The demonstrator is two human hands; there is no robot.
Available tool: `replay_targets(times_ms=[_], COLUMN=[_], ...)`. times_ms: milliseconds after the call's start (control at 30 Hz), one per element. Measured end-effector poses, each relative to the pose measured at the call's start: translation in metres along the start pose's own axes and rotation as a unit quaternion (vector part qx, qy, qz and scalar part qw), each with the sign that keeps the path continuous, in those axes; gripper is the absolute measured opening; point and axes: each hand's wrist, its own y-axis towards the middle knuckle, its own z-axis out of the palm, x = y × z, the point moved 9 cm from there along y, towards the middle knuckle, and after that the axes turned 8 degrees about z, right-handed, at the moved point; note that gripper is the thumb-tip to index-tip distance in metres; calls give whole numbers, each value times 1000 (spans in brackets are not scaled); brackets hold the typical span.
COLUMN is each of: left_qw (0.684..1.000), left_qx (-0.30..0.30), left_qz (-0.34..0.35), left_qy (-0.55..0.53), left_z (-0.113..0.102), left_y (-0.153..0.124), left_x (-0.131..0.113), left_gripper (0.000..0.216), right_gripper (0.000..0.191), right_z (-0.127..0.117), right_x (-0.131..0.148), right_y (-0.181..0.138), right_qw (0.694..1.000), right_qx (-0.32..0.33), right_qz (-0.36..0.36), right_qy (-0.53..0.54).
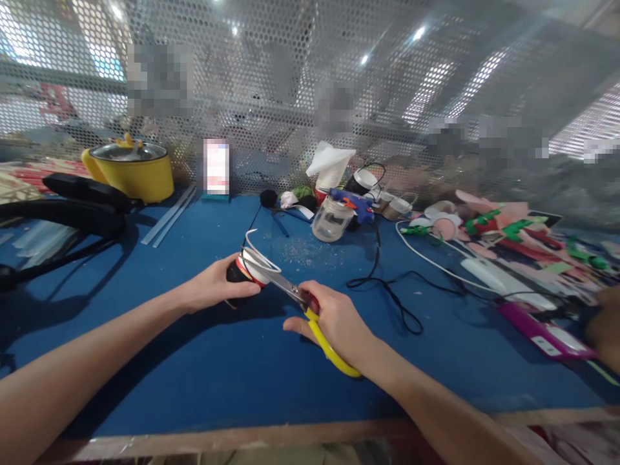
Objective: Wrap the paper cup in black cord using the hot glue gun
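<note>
My left hand is wrapped round a small paper cup, which lies tilted and has black yarn wound about its body. A white strip curls up from the cup's white and red rim. In my right hand is a pair of scissors with yellow handles, its blades reaching left to the rim. How far apart the blades stand I cannot make out. A black yarn strand runs from the cup up to a dark yarn ball.
Behind the cup stand a clear plastic jar and a blue glue gun with a black cord. A yellow pot, a lit phone and glue sticks are left. A purple box and craft pieces lie right.
</note>
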Motion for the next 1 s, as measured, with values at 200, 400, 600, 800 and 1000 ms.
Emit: replay_targets(times_ms=[200, 400, 600, 800, 1000], left_qw=[998, 997, 996, 994, 997], left_qx=[-25, -32, -33, -42, -51], left_qz=[57, 47, 47, 46, 36], left_qy=[25, 53, 69, 92, 55], left_z=[-5, -7, -9, -13, -16], left_y=[2, 3, 3, 3, 4], left_x=[-11, -10, -8, -9, -4], left_gripper=[47, 50, 55, 60, 53], right_gripper=[40, 37, 34, 33, 33], right_z=[-1, -4, -3, -6, -20], right_x=[1, 2, -1, -2, -21], right_y=[1, 0, 0, 0, 7], right_qw=[1000, 1000, 1000, 1000, 995], right_qx=[1, -1, 5, -6, -64], right_qz=[0, 5, 18, 20, 78], right_qy=[-9, -19, -14, 5, 26])
